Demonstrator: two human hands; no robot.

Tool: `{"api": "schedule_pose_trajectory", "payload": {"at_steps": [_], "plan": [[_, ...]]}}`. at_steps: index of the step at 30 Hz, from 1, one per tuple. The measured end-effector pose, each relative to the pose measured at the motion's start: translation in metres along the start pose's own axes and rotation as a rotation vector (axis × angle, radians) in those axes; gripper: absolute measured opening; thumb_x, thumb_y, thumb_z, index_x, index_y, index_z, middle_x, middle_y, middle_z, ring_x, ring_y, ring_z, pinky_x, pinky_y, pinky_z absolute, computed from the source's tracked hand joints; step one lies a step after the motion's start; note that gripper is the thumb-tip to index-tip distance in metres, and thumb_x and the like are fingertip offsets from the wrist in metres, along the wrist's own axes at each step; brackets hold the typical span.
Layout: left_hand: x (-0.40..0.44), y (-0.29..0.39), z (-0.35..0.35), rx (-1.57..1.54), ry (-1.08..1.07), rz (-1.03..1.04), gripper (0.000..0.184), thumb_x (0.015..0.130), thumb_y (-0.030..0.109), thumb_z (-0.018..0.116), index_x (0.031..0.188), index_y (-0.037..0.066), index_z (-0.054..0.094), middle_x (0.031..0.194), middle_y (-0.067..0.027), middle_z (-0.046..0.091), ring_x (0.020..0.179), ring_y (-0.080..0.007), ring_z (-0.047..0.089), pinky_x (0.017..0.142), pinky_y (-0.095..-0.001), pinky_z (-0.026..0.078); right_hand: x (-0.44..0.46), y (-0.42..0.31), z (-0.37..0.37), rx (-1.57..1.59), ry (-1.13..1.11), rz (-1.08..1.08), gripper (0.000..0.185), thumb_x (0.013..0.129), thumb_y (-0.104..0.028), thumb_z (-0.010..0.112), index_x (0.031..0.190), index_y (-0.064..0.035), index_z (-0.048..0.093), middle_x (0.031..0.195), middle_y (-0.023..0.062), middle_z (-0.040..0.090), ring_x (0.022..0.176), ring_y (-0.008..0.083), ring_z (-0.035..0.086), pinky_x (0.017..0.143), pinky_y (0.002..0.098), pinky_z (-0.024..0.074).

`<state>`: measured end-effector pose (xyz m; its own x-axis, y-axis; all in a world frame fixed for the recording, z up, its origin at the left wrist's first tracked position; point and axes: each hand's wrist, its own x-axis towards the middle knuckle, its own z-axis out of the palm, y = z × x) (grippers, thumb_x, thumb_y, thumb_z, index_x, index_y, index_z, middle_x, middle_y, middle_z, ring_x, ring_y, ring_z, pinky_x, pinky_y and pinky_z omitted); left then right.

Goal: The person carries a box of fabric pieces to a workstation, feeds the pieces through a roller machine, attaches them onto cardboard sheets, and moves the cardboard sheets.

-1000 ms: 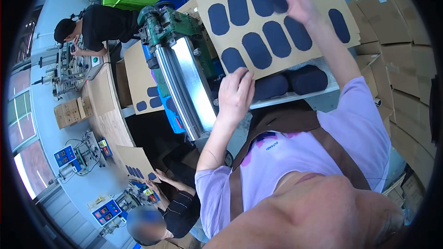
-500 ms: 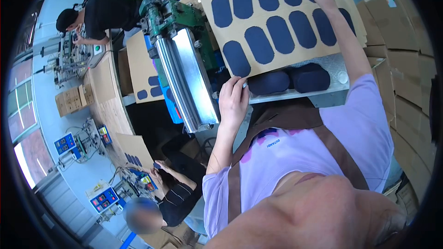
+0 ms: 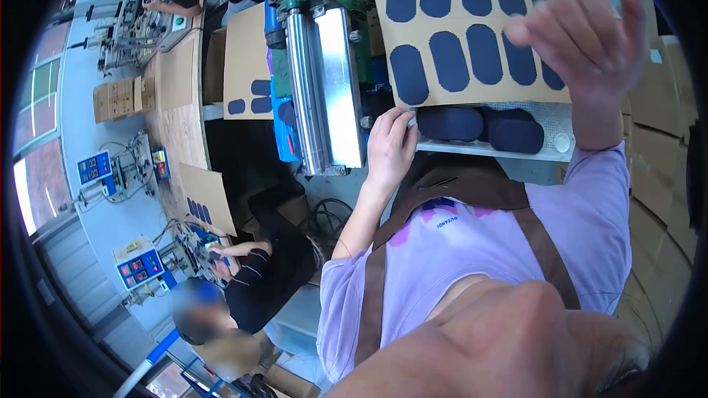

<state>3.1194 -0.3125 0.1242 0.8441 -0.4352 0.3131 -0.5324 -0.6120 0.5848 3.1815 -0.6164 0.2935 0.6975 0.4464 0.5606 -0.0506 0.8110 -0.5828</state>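
My left hand (image 3: 392,149) has its fingers curled together at the left end of the white tray (image 3: 472,146), by the near corner of the board. What lies between its fingertips, if anything, is hidden. My right hand (image 3: 590,40), slightly blurred, is raised over the right part of the brown cardboard sheet (image 3: 472,23), fingers apart and partly bent, with nothing seen in it. Two rows of dark blue oval pads (image 3: 484,54) lie on the sheet; the hand covers some. On the tray rest dark oval pads in stacks (image 3: 516,135).
A green machine with steel rollers (image 3: 306,88) stands left of the sheet. A small round clear piece (image 3: 563,141) sits on the tray's right end. Cardboard boxes (image 3: 656,147) line the right side. Two other people (image 3: 269,287) work at benches on the left.
My right hand has lifted off the far right of the sheet and come nearer the camera. My left hand stays by the tray corner. The whole view has shifted.
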Motion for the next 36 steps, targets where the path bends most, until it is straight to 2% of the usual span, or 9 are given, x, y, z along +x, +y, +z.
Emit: {"api": "schedule_pose_trajectory", "payload": {"at_steps": [5,9,13,16,19,22,27,31,36], "plan": [[-0.013,-0.007,-0.002,-0.006,0.017,-0.058,0.024,0.079,-0.002,0.070,0.102,0.000,0.065,0.104,-0.0135,0.063,0.090,-0.0297,0.063,0.074,-0.0362,0.052,0.006,-0.001,0.016,0.138,-0.180,0.035,0.059,0.103,-0.033,0.035,0.048,-0.0155,0.048,0.046,-0.0042,0.050,0.040,0.0085,0.041,0.094,0.0405,0.0458],[-0.020,-0.011,0.000,-0.037,0.006,-0.112,0.023,0.079,0.000,0.069,0.102,0.000,0.064,0.103,-0.0141,0.062,0.094,-0.0321,0.062,0.082,-0.0399,0.050,0.005,-0.002,0.020,-0.067,-0.052,-0.018,0.047,0.098,-0.026,0.041,0.056,-0.0111,0.055,0.052,-0.0026,0.053,0.045,0.0102,0.045,0.092,0.0434,0.0463],[-0.020,-0.012,0.001,-0.031,0.021,-0.108,0.023,0.079,0.000,0.069,0.101,-0.001,0.064,0.102,-0.0141,0.062,0.094,-0.0319,0.062,0.082,-0.0398,0.050,0.026,0.025,0.048,-1.264,0.168,-0.093,0.012,0.085,-0.008,0.054,0.084,-0.0028,0.064,0.077,0.0082,0.066,0.062,0.0205,0.059,0.089,0.0477,0.0466],[-0.021,-0.014,0.002,-0.006,0.013,-0.103,0.023,0.079,0.001,0.069,0.101,0.000,0.064,0.102,-0.0143,0.062,0.094,-0.0320,0.062,0.082,-0.0398,0.050,0.034,0.045,0.043,-1.871,-0.203,-0.162,0.026,0.074,0.004,0.061,0.100,0.0020,0.059,0.093,0.0179,0.065,0.074,0.0324,0.062,0.078,0.0450,0.0510],[-0.022,-0.017,0.001,0.006,0.000,-0.099,0.023,0.078,0.001,0.069,0.101,0.000,0.064,0.102,-0.0147,0.062,0.093,-0.0325,0.061,0.081,-0.0400,0.050,0.039,0.041,0.048,-1.796,-0.333,-0.158,0.035,0.068,0.009,0.065,0.101,0.0032,0.057,0.091,0.0204,0.064,0.074,0.0361,0.063,0.065,0.0375,0.0529],[-0.023,-0.017,0.003,-0.079,0.024,-0.128,0.026,0.077,0.001,0.069,0.102,-0.001,0.063,0.102,-0.0149,0.062,0.092,-0.0327,0.061,0.081,-0.0403,0.050,0.043,0.031,0.070,-1.968,-0.420,-0.134,0.029,0.062,0.005,0.062,0.090,0.0049,0.061,0.088,0.0183,0.065,0.068,0.0299,0.061,0.057,0.0333,0.0490],[-0.022,-0.017,0.003,0.020,0.015,-0.051,0.029,0.076,0.000,0.069,0.104,-0.001,0.062,0.100,-0.0150,0.062,0.093,-0.0326,0.060,0.082,-0.0406,0.049,0.045,0.036,0.141,-1.915,0.280,0.326,0.038,0.057,-0.003,0.051,0.090,0.0051,0.069,0.087,0.0174,0.066,0.056,0.0186,0.047,0.049,0.0298,0.0368],[-0.025,-0.017,0.005,0.007,0.024,-0.055,0.030,0.075,0.000,0.069,0.105,-0.001,0.062,0.100,-0.0149,0.062,0.092,-0.0327,0.060,0.082,-0.0407,0.049,0.043,0.035,0.141,-2.007,0.107,0.126,0.039,0.062,0.000,0.051,0.097,0.0045,0.069,0.093,0.0177,0.068,0.055,0.0176,0.045,0.052,0.0304,0.0371],[-0.028,-0.015,-0.001,0.005,0.015,-0.036,0.032,0.074,-0.001,0.069,0.105,-0.001,0.061,0.099,-0.0149,0.061,0.090,-0.0323,0.060,0.080,-0.0411,0.049,0.033,0.025,0.095,-2.104,-0.429,-0.132,0.031,0.071,0.001,0.055,0.099,0.0045,0.067,0.094,0.0171,0.068,0.059,0.0202,0.053,0.055,0.0321,0.0427]]}}
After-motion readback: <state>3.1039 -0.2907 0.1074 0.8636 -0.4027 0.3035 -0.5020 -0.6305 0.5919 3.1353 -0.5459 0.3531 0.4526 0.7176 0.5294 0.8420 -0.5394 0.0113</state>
